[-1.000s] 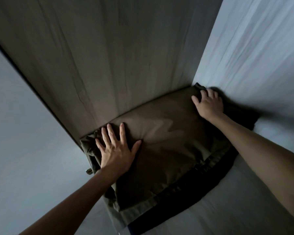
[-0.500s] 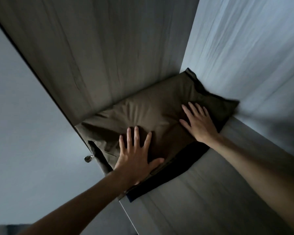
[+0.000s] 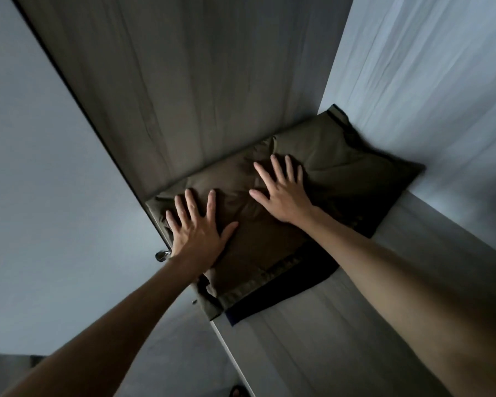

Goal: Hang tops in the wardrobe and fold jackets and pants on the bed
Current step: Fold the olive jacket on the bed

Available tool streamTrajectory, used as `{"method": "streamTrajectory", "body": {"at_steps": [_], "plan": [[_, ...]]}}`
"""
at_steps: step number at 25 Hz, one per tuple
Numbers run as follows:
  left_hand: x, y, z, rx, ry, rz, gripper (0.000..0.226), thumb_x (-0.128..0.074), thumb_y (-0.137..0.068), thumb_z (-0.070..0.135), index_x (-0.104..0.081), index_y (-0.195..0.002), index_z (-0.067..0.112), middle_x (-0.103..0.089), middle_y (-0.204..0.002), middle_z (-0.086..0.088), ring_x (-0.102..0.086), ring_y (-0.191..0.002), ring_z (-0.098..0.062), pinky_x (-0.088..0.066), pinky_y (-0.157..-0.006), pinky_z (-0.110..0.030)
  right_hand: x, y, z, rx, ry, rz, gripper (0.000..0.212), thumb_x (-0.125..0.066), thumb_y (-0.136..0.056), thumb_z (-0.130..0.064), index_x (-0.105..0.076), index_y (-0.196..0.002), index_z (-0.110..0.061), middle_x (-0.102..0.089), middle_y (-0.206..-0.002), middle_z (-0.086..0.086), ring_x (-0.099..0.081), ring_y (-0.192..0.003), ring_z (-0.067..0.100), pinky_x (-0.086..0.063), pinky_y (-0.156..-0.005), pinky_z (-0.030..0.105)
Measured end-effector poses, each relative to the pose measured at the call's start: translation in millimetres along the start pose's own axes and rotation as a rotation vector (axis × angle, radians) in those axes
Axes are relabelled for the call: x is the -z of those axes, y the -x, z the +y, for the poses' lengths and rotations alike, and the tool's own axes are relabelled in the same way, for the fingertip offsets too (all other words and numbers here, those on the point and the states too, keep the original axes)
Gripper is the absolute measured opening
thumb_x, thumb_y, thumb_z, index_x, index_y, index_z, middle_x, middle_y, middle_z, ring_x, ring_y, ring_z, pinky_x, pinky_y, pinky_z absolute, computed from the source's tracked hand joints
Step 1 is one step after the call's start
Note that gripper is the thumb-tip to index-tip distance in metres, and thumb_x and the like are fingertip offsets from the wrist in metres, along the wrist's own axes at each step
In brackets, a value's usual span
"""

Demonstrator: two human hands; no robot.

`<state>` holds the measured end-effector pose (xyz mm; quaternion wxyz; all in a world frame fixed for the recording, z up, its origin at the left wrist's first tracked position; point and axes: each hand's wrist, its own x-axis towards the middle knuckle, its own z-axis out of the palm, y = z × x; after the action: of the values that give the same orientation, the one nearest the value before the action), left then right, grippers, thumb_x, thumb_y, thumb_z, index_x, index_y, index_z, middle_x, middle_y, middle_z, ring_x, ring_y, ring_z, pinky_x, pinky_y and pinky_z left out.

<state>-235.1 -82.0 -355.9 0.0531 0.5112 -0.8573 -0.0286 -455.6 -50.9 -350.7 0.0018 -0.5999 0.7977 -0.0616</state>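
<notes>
Folded olive garment lies flat on the wardrobe shelf, tucked into the far corner where the wood side panel meets the pale back panel; it sits on top of a darker garment whose near edge pokes out beneath it; stacking against both panels probably squares the pile and leaves the near right shelf free; light is dim, so jacket or pants cannot be told.

Left hand is palm down, fingers straight and spread, pressing the near left part of the olive garment; right hand is the same, flat and spread, pressing farther in at about the middle; neither hand curls round or pinches cloth, so nothing is grasped, both are released and only flattening.

Cloth puckers in creases between the two hands; the pressing looks meant to squash the fold down so it lies level; the garment's far right part runs past the right fingertips, untouched; its near hem lies nearer than both palms, between the two forearms; small metal knob sits just left of the left wrist.
</notes>
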Motion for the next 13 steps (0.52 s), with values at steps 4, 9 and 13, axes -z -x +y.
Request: {"method": "streamTrajectory", "body": {"at_steps": [4,9,13], "plan": [[-7,-1,-4,-0.024,-0.009,-0.061,0.092,-0.009,-0.082,0.077,-0.001,-0.157,0.024,-0.004,-0.159,-0.028,-0.005,-0.147,-0.047,-0.012,-0.115,-0.064,12,2,-7,-0.052,-0.025,-0.087,0.074,-0.036,-0.094,-0.065,-0.015,-0.156,-0.031,-0.007,-0.164,0.013,-0.003,-0.148,0.041,-0.007,-0.117,0.06],[-1,-3,-13,-0.053,0.085,-0.085,0.075,-0.03,-0.095,0.064,-0.004,-0.157,0.03,-0.005,-0.162,-0.021,-0.005,-0.149,-0.04,-0.012,-0.117,-0.058,5,82,-56,0.136,0.055,-0.134,0.086,-0.006,-0.083,-0.075,-0.015,-0.155,-0.03,-0.007,-0.163,0.015,-0.008,-0.148,0.04,-0.016,-0.117,0.059],[6,-5,-30,-0.128,0.188,-0.098,0.069,-0.036,-0.097,0.059,-0.008,-0.156,0.034,-0.007,-0.162,-0.018,-0.006,-0.15,-0.034,-0.012,-0.121,-0.049,8,87,-58,0.069,0.011,-0.219,0.08,-0.02,-0.089,-0.074,-0.01,-0.155,-0.03,0.002,-0.163,0.012,0.001,-0.149,0.038,-0.007,-0.118,0.059]]}}
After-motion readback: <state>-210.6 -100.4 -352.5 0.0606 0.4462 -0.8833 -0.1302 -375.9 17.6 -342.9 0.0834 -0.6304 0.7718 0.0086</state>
